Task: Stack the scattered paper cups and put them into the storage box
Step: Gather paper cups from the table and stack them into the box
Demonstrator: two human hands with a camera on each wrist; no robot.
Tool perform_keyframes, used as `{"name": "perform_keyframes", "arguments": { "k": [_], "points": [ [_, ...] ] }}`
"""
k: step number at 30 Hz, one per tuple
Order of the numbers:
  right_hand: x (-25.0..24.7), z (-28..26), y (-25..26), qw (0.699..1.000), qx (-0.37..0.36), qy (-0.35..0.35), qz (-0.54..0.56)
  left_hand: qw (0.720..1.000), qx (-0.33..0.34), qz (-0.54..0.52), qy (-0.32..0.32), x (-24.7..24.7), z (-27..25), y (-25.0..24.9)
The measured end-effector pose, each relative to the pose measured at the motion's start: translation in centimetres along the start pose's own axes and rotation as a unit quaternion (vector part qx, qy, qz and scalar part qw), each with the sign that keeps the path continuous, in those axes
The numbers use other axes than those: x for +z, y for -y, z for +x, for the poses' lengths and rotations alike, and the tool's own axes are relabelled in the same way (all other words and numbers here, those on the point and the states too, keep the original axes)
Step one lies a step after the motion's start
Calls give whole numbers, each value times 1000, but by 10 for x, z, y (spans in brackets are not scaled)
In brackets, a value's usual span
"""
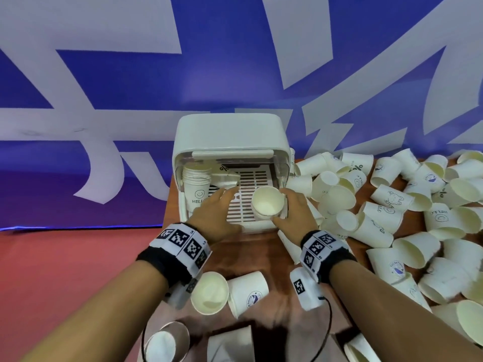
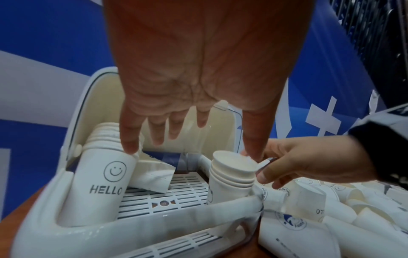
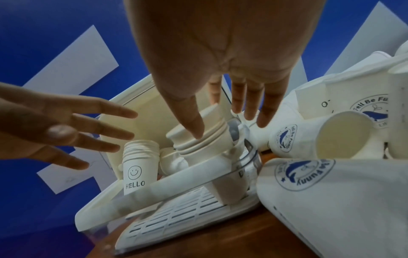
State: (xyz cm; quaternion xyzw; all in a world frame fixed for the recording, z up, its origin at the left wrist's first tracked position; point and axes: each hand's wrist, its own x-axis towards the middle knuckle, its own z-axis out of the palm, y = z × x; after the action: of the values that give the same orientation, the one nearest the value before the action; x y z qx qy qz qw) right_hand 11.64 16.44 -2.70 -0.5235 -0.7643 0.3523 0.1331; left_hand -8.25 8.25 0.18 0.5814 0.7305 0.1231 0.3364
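Note:
The white storage box (image 1: 227,134) stands open on the table. A stack of cups marked HELLO (image 1: 196,186) stands upright in its left corner, and a single cup (image 1: 227,180) lies on the slatted floor behind. My right hand (image 1: 295,210) grips a second stack of paper cups (image 1: 266,205) at the rim, upright in the box's front right corner (image 3: 205,148); the thumb is on the near side and the fingers on the far side. My left hand (image 1: 219,207) hovers over the box with fingers spread; its thumb touches that stack's rim (image 2: 232,176).
A big heap of loose paper cups (image 1: 392,205) covers the table to the right of the box. Several more cups (image 1: 209,291) lie near the front edge under my wrists. The table's left edge runs beside the box, red floor (image 1: 65,270) below. A blue banner hangs behind.

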Motion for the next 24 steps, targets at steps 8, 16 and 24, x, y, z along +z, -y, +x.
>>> {"name": "perform_keyframes", "arguments": {
  "k": [8, 16, 24],
  "points": [
    [-16, -29, -1, 998, -6, 6, -60, 999, 38, -25, -10, -1, -45, 17],
    [7, -93, 6, 948, -191, 177, -186, 993, 68, 64, 68, 21, -88, 37],
    [44, -118, 19, 850, -307, 280, -323, 981, 110, 84, 133, 36, -109, 71]
  ]
}}
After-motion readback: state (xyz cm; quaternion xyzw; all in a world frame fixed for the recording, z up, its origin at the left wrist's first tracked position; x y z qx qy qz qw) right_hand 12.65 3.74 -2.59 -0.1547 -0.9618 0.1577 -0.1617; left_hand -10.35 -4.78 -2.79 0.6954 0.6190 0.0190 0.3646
